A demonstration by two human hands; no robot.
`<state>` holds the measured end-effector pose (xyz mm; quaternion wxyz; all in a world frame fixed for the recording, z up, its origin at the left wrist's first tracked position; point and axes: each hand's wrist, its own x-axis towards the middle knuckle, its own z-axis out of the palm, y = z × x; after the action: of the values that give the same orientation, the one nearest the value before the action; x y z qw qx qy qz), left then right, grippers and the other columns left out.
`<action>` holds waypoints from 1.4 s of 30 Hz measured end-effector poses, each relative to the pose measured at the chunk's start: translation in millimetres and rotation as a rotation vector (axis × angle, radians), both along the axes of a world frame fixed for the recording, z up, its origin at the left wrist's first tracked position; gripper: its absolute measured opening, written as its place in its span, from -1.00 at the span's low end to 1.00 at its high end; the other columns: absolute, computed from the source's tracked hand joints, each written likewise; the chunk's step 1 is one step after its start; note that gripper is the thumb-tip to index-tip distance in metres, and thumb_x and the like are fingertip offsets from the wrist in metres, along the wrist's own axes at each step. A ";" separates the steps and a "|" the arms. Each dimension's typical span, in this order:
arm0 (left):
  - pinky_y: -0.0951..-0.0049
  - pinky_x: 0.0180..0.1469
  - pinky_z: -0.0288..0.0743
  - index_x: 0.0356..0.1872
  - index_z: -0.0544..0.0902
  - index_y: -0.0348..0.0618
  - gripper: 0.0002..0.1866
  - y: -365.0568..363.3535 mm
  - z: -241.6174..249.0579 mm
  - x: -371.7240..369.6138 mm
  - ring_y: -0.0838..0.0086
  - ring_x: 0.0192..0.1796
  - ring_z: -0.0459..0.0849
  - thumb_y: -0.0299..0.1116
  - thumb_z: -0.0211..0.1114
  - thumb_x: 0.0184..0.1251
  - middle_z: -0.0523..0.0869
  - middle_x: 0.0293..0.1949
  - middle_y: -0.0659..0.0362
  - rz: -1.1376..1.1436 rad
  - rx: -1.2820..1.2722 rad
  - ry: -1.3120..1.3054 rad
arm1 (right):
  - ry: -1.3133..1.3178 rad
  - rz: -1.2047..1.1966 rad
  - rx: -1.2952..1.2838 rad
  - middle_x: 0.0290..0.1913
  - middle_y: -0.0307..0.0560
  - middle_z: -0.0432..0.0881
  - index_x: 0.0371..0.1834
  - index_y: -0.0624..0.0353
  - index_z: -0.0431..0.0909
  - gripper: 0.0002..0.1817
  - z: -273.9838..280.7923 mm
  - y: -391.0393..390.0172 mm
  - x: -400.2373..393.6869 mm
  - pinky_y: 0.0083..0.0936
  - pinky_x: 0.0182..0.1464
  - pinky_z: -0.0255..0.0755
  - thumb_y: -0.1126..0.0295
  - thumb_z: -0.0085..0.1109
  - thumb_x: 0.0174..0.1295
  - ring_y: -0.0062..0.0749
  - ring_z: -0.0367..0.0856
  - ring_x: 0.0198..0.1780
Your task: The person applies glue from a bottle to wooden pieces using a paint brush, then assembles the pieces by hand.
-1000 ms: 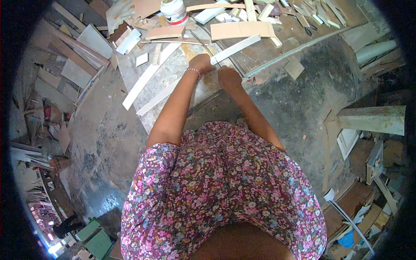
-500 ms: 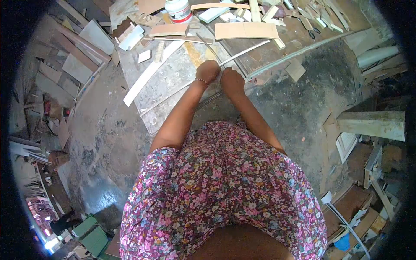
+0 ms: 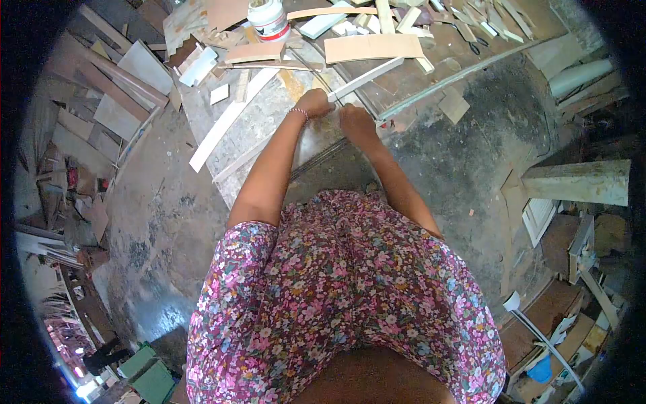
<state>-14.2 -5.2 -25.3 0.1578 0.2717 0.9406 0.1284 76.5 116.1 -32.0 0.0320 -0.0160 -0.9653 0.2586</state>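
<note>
My left hand [image 3: 315, 104] is closed round a long, thin white strip [image 3: 367, 79], which runs from the lower left to the upper right across the table. Close beside it, my right hand [image 3: 358, 126] is closed near a thin dark rod [image 3: 309, 69] that slants up to the left; what its fingers pinch is too small to make out. A curved pale wood piece [image 3: 373, 48] lies beyond the strip. Left of my hands, a wide white strip [image 3: 232, 122] rests on the worn table [image 3: 202, 108].
A white tub [image 3: 269, 21] and many wood offcuts lie at the table's far side. Black scissors [image 3: 478, 46] are at the right. Boards [image 3: 142, 67] lean at the left. A post [image 3: 575, 182] and stacked scraps are at the right.
The white strip has turned to show a wider face beyond my hands. My left hand has shifted slightly left and my hands are a little farther apart. The whole view has shifted slightly.
</note>
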 end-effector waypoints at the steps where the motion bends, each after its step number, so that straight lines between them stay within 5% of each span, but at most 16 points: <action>1: 0.31 -0.31 0.44 -0.61 0.53 -0.39 -0.64 0.7 -0.9 -0.9 0.12 -0.42 0.56 -0.18 0.14 -0.17 0.54 -0.51 -0.18 0.005 -0.010 0.017 | -0.014 -0.051 0.021 -0.51 0.16 0.52 -0.50 0.27 0.40 -0.82 7.9 -5.9 4.3 -0.22 -0.40 0.41 0.38 -0.17 0.01 -0.04 0.54 -0.41; 8: 0.41 -0.55 0.43 -0.70 0.50 -0.38 -0.65 2.0 22.5 1.7 0.39 -0.70 0.54 -0.20 0.17 -0.08 0.52 -0.76 0.08 0.230 0.110 -0.455 | 0.010 -0.095 0.078 -0.56 0.09 0.52 -0.52 0.24 0.37 -0.85 12.8 -13.2 9.9 -0.26 -0.43 0.42 0.41 -0.17 0.01 -0.11 0.54 -0.45; 14: 0.46 -0.69 0.41 -0.67 0.50 -0.35 -0.71 1.0 10.6 -3.8 0.40 -0.67 0.55 -0.26 0.22 -0.11 0.54 -0.70 0.08 0.122 0.212 -0.558 | 0.061 -0.061 0.094 -0.55 0.08 0.52 -0.52 0.26 0.39 -0.84 11.7 -12.5 -3.6 -0.27 -0.43 0.43 0.40 -0.15 0.00 -0.14 0.55 -0.45; 20: 0.43 -0.48 0.41 -0.64 0.53 -0.33 -0.67 -14.5 17.4 -5.9 0.39 -0.57 0.56 -0.18 0.17 -0.03 0.55 -0.65 0.01 0.005 0.116 -0.221 | 0.028 -0.086 0.092 -0.54 0.10 0.52 -0.49 0.28 0.41 -0.82 5.4 -13.8 -8.4 -0.30 -0.44 0.44 0.40 -0.16 0.01 -0.11 0.55 -0.46; 23: 0.38 -0.33 0.38 -0.64 0.54 -0.30 -0.63 -22.5 25.5 -2.0 0.28 -0.47 0.55 -0.13 0.10 0.03 0.55 -0.56 -0.08 0.130 0.198 -0.324 | -0.002 -0.075 0.077 -0.54 0.10 0.52 -0.50 0.28 0.40 -0.83 2.1 -14.1 -10.3 -0.30 -0.45 0.44 0.41 -0.16 0.01 -0.10 0.55 -0.47; 24: 0.29 -0.29 0.36 -0.62 0.54 -0.30 -0.62 -18.3 22.6 1.8 0.14 -0.41 0.53 -0.12 0.05 0.08 0.55 -0.54 -0.12 0.067 0.173 -0.213 | 0.013 -0.084 0.081 -0.55 0.10 0.52 -0.50 0.28 0.40 -0.83 1.9 -15.2 -8.7 -0.30 -0.45 0.44 0.41 -0.16 0.01 -0.11 0.55 -0.47; 28: 0.24 -0.23 0.34 -0.50 0.53 -0.30 -0.60 -14.3 10.1 16.6 0.09 -0.31 0.52 -0.09 -0.01 0.11 0.55 -0.46 -0.11 0.190 0.240 0.000 | 0.090 -0.080 0.102 -0.58 0.09 0.52 -0.51 0.28 0.39 -0.84 0.4 -14.5 -10.2 -0.31 -0.46 0.44 0.41 -0.16 0.00 -0.11 0.55 -0.49; 32: 0.24 -0.23 0.34 -0.50 0.55 -0.26 -0.60 -16.9 11.6 17.3 0.14 -0.33 0.54 -0.08 -0.02 0.10 0.56 -0.50 -0.07 0.194 0.281 -0.062 | 0.256 0.016 0.251 -0.61 0.09 0.51 -0.54 0.28 0.38 -0.84 -28.6 -12.1 -4.2 -0.31 -0.48 0.43 0.41 -0.16 0.00 -0.12 0.55 -0.50; 40: 0.26 -0.32 0.36 -0.53 0.53 -0.21 -0.67 -15.5 15.9 21.4 0.18 -0.42 0.55 -0.14 -0.02 0.10 0.57 -0.59 0.02 0.174 0.347 -0.140 | 0.108 -0.054 0.159 -0.61 0.06 0.51 -0.61 0.21 0.45 -0.86 -16.6 -11.4 -12.5 -0.36 -0.51 0.43 0.41 -0.08 -0.06 -0.15 0.55 -0.51; 42: 0.27 -0.39 0.36 -0.53 0.48 -0.23 -0.71 -11.4 18.5 34.5 0.21 -0.47 0.55 -0.18 0.01 0.10 0.54 -0.62 0.02 0.156 0.274 0.197 | 0.091 -0.062 0.104 -0.58 0.11 0.51 -0.61 0.24 0.45 -0.83 -15.1 -9.6 -18.3 -0.31 -0.46 0.42 0.39 -0.09 -0.04 -0.09 0.54 -0.49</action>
<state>20.2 -16.5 -6.8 0.0160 0.2281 0.9434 0.2402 58.2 106.5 -47.0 0.0848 -0.0326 -0.9740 0.2077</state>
